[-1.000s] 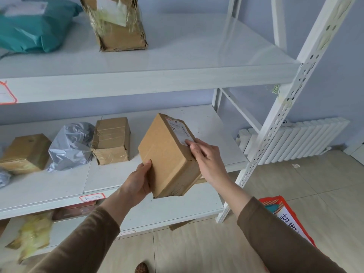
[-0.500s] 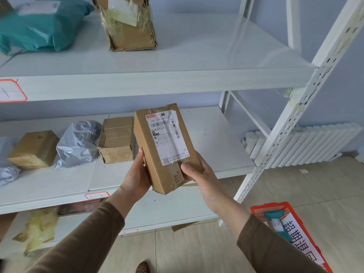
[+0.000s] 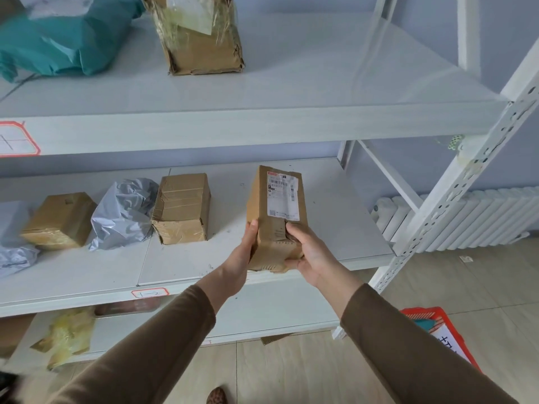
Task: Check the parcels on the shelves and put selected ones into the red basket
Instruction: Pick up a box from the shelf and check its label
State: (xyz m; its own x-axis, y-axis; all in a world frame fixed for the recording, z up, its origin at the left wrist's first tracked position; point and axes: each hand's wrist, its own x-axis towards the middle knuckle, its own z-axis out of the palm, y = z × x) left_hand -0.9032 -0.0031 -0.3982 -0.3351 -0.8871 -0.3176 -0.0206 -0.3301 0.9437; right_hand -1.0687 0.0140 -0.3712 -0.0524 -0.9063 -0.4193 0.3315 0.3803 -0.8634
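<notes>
Parcel (image 3: 277, 220), a tall brown carton, is held upright in both hands over the front of the middle shelf (image 3: 335, 223), label side toward the camera. Around it on that shelf: a taped brown box (image 3: 182, 208) just to its left, then a grey poly bag (image 3: 124, 212), then another brown box (image 3: 59, 220), and a pale bag (image 3: 14, 252) at the far left edge. The stretch of shelf to the parcel's right is bare board. On the top shelf (image 3: 262, 126) sit a teal bag (image 3: 64, 36) and a torn carton (image 3: 201, 33) wrapped in loose clear tape. The bottom shelf carries a yellowish bag (image 3: 68, 336). Nothing lies between the parcel and the basket (image 3: 437, 328), which stands on the floor at lower right, behind the right sleeve, with a teal item inside.

Left hand (image 3: 239, 263) grips the parcel's lower left edge, thumb up along the front corner, the other fingers hidden behind. Right hand (image 3: 309, 255) cups the lower right corner, thumb pressed on the crumpled front face, fingers curled under the base.

A white shipping label (image 3: 282, 196) covers the upper front, with barcodes and a red strip at top; the print is too small to read. Red-bordered tags (image 3: 17, 139) on the shelf edges bear handwritten marks. A white sign on the basket shows black characters, partly cut off.
</notes>
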